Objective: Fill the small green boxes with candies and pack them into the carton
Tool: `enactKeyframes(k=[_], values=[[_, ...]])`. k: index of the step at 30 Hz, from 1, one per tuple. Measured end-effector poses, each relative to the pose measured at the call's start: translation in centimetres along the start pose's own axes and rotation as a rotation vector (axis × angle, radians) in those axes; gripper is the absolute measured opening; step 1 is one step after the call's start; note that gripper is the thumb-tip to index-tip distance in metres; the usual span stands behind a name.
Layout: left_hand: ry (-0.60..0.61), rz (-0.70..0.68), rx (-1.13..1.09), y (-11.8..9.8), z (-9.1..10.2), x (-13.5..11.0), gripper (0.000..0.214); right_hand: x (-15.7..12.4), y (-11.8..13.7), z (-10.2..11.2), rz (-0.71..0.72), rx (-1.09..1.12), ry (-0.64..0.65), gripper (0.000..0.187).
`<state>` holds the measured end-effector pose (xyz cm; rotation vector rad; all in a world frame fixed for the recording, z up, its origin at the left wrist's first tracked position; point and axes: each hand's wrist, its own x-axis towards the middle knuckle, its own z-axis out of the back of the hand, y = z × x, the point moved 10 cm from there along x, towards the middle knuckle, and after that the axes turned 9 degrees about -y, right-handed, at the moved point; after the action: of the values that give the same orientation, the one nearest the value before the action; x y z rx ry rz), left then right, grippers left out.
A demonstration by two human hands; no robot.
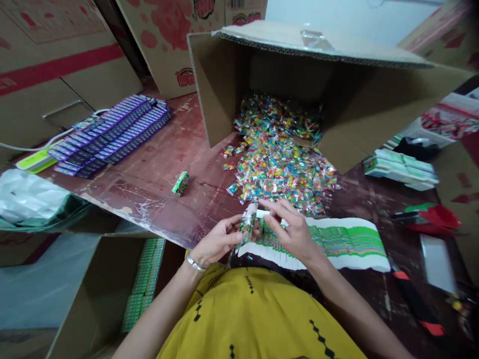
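Observation:
Between the thumb and fingers of my left hand [223,238] is a small green printed candy box [247,225], tilted, with a pale flap at its upper end. My right hand [290,225] is just right of that box, its index finger reaching towards the flap and the fingers apart; whether it touches cannot be made out. Beneath my hands lies a fanned row of flat green-and-white cartons [348,242]. Beyond them, a heap of small wrapped candies [279,167] spills from a cardboard box [220,89] on its side. One folded green candy box [181,183] stands apart on the left.
Stacked purple boxes [112,134] and a power strip [35,160] are at the far left. An open carton [93,294] with green boxes stands below the table edge. On the right are bundled flat cartons [400,169] and a black-and-red cutter [418,301].

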<state>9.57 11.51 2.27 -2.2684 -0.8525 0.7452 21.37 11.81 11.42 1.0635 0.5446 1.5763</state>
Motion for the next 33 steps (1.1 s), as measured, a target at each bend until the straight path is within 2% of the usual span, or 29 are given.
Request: enactKeyframes(k=[2,4,7,10,12,15,16,19,23,26,27,33], values=[[-0.018,-0.001,0.027,0.0,0.3,0.2,0.057,-0.8,0.6,-1.4,0.02,0.011,0.146,0.035],[-0.029,0.006,0.07,-0.1,0.4,0.3,0.057,-1.3,0.4,-2.4,-0.037,0.062,0.258,0.032],[0.003,0.035,0.189,-0.2,-0.2,0.1,0.059,-1.4,-0.6,-3.0,-0.159,0.128,0.367,0.019],[0.002,0.033,0.329,-0.4,-0.5,-0.1,0.045,-1.4,-1.0,-3.4,-0.217,0.216,0.47,0.009],[-0.102,-0.024,0.342,-1.0,0.2,0.0,0.031,-0.9,-1.7,-2.6,-0.276,0.273,0.346,0.012],[-0.317,-0.168,0.283,-1.9,1.8,0.2,0.025,-0.5,-3.1,-1.0,-0.35,0.327,0.011,0.032],[-0.37,-0.213,0.276,-2.1,2.0,0.2,0.024,-0.7,-3.4,-1.3,-0.357,0.335,-0.032,0.034],[-0.487,-0.326,0.288,-2.4,2.0,0.0,0.025,-1.5,-3.8,-3.0,-0.364,0.3,-0.035,0.018],[-0.626,-0.516,0.41,-4.1,1.6,-1.5,0.052,-2.0,-4.5,-2.9,-0.391,0.271,-0.189,0.02],[-0.604,-0.551,0.54,-4.8,1.0,-2.2,0.056,-2.0,-4.3,-2.8,-0.363,0.319,-0.261,0.044],[-0.58,-0.535,0.575,-4.8,0.9,-2.2,0.054,-2.0,-4.2,-2.8,-0.343,0.316,-0.272,0.046],[-0.404,-0.376,0.621,-4.0,0.8,-1.4,0.042,-1.9,-3.2,-3.1,-0.248,0.218,-0.237,0.021]])
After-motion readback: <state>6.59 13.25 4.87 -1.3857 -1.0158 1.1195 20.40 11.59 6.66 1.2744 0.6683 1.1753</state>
